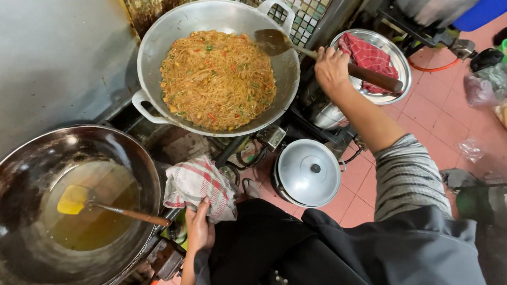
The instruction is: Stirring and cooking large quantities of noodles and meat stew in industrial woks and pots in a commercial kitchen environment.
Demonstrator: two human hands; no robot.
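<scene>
My right hand (332,68) grips the wooden-handled metal spatula (276,41), whose blade rests against the inner right wall of a large silver wok (154,45) heaped with fried orange-brown noodles (217,79). Lower down, my left hand (199,227) clutches a red-and-white checked cloth (199,182) at the rim of a second, dark wok (18,167). That wok holds a pool of oil (96,221) and a yellow-bladed spatula (76,200) lying in it.
A lidded silver pot (308,172) sits on the floor below the stove. A steel bowl (399,59) with a red checked cloth (368,57) stands at right. Plastic bags (496,89) lie on the pink tiled floor. A grey metal wall (48,60) backs the stove.
</scene>
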